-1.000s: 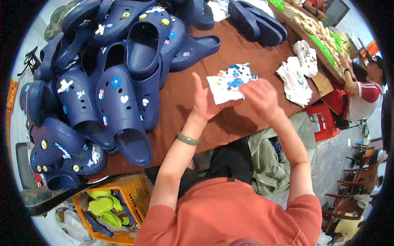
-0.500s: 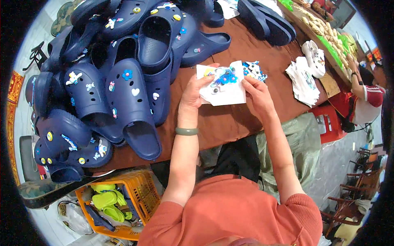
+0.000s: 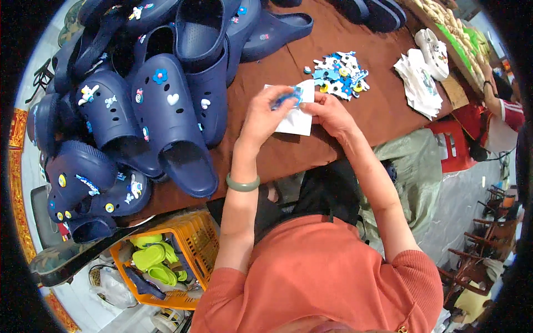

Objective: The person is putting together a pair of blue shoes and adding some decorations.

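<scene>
My left hand (image 3: 263, 114), a green bangle on its wrist, is closed around a small bunch of blue shoe charms (image 3: 292, 95), which look to be in a clear bag. A white card (image 3: 297, 123) lies under and beside these fingers. With thumb and fingers pressed together, my right hand (image 3: 331, 115) pinches the bag or the card's edge; I cannot tell which. Just beyond the hands, a loose pile of blue, white and yellow charms (image 3: 340, 75) lies on the brown cloth (image 3: 300, 158). Navy clogs (image 3: 173, 111) with charms on their tops are heaped to the left.
White cards (image 3: 417, 83) are stacked at the right beside a white clog (image 3: 432, 54). Navy slippers (image 3: 377, 12) lie at the far edge. An orange crate (image 3: 191, 250) of lime-green clogs stands below the table, and a red stool (image 3: 455, 145) is at the right. Another person's arm (image 3: 489, 83) shows there.
My left fingers have folded over the bagged charms, which lay flat on the white card before. My right hand has come closer to the left one. The view has shifted, showing more of the charm pile.
</scene>
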`<action>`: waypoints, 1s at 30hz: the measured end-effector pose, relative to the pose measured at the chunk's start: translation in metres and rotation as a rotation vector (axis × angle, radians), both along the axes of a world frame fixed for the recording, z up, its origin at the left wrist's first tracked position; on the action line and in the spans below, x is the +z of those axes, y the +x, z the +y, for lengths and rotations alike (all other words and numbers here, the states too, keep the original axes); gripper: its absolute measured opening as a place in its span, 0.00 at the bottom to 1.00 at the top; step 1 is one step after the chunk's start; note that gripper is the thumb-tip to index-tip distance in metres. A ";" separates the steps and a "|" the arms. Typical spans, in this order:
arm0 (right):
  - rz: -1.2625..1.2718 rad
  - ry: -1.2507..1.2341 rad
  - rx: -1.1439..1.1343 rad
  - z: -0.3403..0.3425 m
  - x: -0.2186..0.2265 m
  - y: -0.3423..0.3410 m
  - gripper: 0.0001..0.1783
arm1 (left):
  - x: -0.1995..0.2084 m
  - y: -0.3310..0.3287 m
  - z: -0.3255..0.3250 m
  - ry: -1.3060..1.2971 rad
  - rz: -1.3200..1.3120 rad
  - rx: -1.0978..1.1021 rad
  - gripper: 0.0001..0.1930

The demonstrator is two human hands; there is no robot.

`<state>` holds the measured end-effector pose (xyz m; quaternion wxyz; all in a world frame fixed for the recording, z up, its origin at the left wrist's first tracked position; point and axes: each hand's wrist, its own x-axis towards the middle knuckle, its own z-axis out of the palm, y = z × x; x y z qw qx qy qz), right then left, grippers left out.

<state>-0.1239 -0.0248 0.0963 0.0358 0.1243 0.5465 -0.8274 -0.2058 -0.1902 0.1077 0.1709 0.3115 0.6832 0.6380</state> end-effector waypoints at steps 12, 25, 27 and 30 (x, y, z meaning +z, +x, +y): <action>-0.075 -0.143 0.060 0.018 -0.001 0.026 0.12 | -0.017 0.007 -0.006 -0.068 0.115 -0.094 0.20; -0.052 0.613 0.011 -0.001 0.010 0.033 0.12 | -0.025 0.022 0.011 -0.058 0.061 0.002 0.07; -0.197 0.602 0.179 0.004 0.018 0.030 0.13 | -0.023 0.023 0.011 -0.058 0.039 0.008 0.07; -0.256 0.622 0.214 0.003 0.024 0.020 0.09 | -0.021 0.022 0.012 -0.062 0.017 0.024 0.08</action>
